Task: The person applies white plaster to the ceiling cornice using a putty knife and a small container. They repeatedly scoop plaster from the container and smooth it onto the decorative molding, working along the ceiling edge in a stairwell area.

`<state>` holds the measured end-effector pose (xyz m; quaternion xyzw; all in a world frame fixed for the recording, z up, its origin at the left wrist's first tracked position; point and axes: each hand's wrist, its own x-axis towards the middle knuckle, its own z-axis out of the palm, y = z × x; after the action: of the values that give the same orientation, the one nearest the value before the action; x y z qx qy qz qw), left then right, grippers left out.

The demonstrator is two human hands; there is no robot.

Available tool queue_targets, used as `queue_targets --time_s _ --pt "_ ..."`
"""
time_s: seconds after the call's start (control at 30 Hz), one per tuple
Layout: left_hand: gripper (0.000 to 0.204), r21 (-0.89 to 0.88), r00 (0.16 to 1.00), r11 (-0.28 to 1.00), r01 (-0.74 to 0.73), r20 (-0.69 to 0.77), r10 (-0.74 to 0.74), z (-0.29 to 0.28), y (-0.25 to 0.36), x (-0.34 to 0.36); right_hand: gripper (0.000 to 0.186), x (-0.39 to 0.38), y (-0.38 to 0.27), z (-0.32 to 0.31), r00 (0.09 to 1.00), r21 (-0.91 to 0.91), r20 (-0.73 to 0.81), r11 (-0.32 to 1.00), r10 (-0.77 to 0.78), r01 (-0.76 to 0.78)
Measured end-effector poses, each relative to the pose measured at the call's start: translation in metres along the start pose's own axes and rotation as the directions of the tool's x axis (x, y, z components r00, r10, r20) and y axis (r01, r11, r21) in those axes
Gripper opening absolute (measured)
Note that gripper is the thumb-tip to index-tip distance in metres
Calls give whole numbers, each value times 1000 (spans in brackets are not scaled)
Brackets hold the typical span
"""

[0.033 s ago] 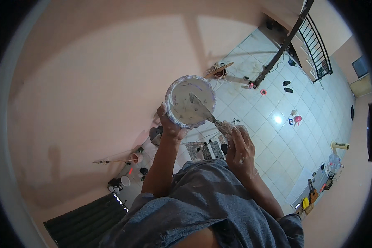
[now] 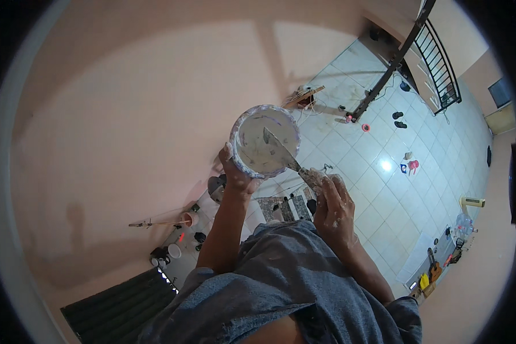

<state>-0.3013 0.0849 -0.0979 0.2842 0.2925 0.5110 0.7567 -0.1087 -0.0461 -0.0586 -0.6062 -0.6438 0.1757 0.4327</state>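
My left hand [image 2: 239, 175] grips a round tub [image 2: 234, 150] by its lower left side, its fingers largely hidden beneath. White and purple smears coat the tub's rim, and pale putty [image 2: 258, 143] covers what shows of its inside. In my right hand [image 2: 335, 209] is a putty knife [image 2: 281, 152], held by its smeared handle. Its pointed metal blade reaches over the tub's right rim; whether it touches the putty I cannot tell. White splashes dot the right hand's fingers and back.
A plain pinkish wall [image 2: 132, 103] rises close on my left. Far below lies a tiled floor [image 2: 350, 166], with slippers [image 2: 399, 120], a pink bucket [image 2: 190, 219] and a guitar [image 2: 435, 269] on it. A dark post [image 2: 378, 86] and a black railing [image 2: 438, 63] stand at the upper right.
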Motion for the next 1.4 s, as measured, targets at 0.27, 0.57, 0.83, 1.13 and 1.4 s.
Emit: queue_targets --time_s 0.27,0.57,0.83,1.13,1.4 --pt "91 -122 999 992 35 11 -34 -29 -9 1 20 -9 -6 3 995 106 39 989 96 -99" --pt "88 -144 999 989 -42 -17 40 -28 -12 -3 22 -13 -5 3 945 263 85 908 316 -327" --pt "88 -88 999 996 -12 -37 9 -25 -12 -4 30 -21 15 10 994 101 92 993 58 -67" --pt "86 -273 981 962 15 192 39 -22 -2 6 43 19 -5 -48 922 812 94 507 376 -290" --pt "78 -228 986 968 -103 104 130 -30 2 10 48 79 -8 -150 836 749 -505 589 214 302"
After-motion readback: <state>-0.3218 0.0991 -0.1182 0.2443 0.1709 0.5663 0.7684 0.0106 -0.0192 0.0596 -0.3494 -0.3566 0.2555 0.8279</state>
